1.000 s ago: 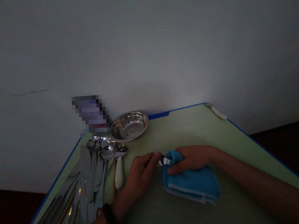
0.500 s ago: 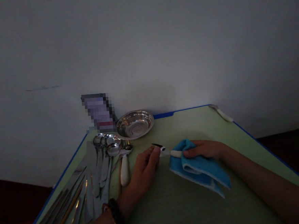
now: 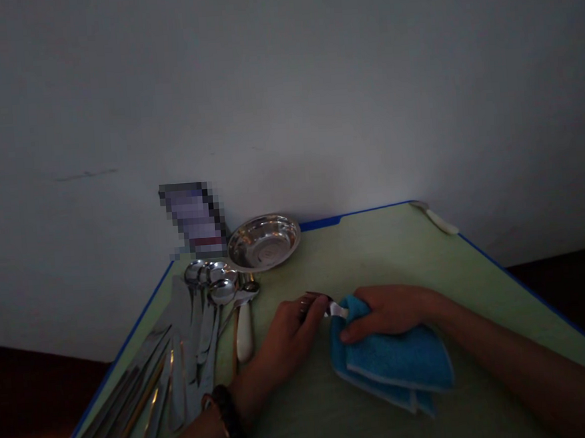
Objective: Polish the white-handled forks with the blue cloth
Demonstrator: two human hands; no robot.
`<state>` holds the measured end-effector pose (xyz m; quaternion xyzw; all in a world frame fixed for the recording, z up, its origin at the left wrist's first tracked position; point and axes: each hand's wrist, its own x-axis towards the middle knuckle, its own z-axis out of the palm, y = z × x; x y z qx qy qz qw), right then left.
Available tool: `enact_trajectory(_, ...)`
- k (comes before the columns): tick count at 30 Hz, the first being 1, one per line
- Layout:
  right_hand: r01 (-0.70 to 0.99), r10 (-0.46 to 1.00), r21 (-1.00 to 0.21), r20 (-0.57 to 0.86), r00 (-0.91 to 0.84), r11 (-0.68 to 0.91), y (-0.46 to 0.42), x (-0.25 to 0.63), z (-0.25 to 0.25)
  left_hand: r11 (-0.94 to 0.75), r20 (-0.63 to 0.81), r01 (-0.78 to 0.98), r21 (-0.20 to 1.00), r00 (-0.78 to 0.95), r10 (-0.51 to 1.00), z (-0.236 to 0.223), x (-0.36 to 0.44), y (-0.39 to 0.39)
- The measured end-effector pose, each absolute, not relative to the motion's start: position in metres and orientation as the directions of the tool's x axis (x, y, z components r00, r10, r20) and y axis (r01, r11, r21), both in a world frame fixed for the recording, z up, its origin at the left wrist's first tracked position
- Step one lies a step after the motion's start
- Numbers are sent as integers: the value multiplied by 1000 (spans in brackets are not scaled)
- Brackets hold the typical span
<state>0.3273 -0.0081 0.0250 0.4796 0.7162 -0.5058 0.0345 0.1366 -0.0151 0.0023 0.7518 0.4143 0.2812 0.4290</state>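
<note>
My left hand (image 3: pixel 297 329) is closed on the metal head of a white-handled fork (image 3: pixel 335 309), whose tines partly show between the fingers. Around its handle is a folded blue cloth (image 3: pixel 397 358), pinched in my right hand (image 3: pixel 391 309). The cloth hides most of the handle, and its loose end hangs over the table. To the left of my left hand lie several spoons (image 3: pixel 222 290) and a utensil with a white handle (image 3: pixel 244 336).
Flat metal cutlery (image 3: pixel 148 382) covers the left side of the pale green table (image 3: pixel 365 250). A shallow steel bowl (image 3: pixel 264 242) stands at the back, beside a blurred phone-like device (image 3: pixel 195 219) against the wall. Another white-handled utensil (image 3: pixel 440 222) lies at the far right corner.
My right hand with the cloth slid right along the handle, baring part of it, then came back left and down close to my left hand. The left hand keeps its hold on the fork.
</note>
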Motion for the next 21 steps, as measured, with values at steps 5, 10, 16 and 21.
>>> enact_trajectory(5, 580, 610, -813, -483, -628, -46, -3, 334, 17, -164, 44, 350, 922, 327, 944, 2, 136, -14)
enact_trajectory(10, 221, 614, -899, -422, -667, -378, 2, 347, 0, 78, -108, 221, 972, 128, 986, -2, 138, -10)
enact_trajectory(16, 90, 618, -817, -497, -609, -570, -2, 356, -3, -85, 34, 142, 986, 329, 944, -1, 134, -19)
enact_trajectory(21, 51, 621, -746, -587, -519, -664, 0, 362, -6, -185, 143, 66, 981, 408, 902, -4, 133, -22)
